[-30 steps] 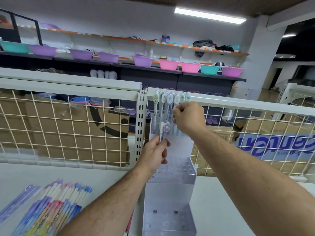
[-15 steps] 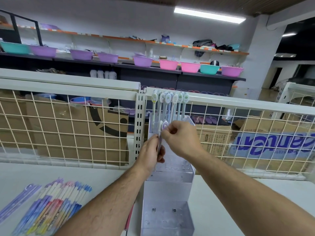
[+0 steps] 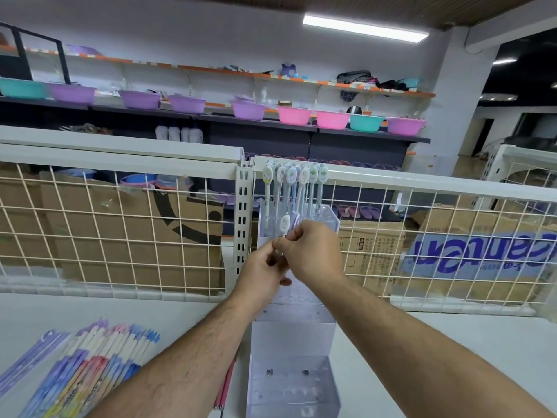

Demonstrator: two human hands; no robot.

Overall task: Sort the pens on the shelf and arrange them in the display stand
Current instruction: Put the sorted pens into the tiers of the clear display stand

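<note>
Pen-slotting step: left hand (image 3: 265, 270) grips two topped pens (image 3: 285, 223), right hand (image 3: 313, 251) pinching one between thumb and forefinger; next, a free display stand (image 3: 292, 336) hole beyond the fingers.

Clear glossy plastic display stand (image 3: 294, 342); matt painted-metal wire grid (image 3: 105, 230).

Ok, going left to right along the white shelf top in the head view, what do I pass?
Purple packets → fanned pile of pens → pink pens → clear display stand.
</note>
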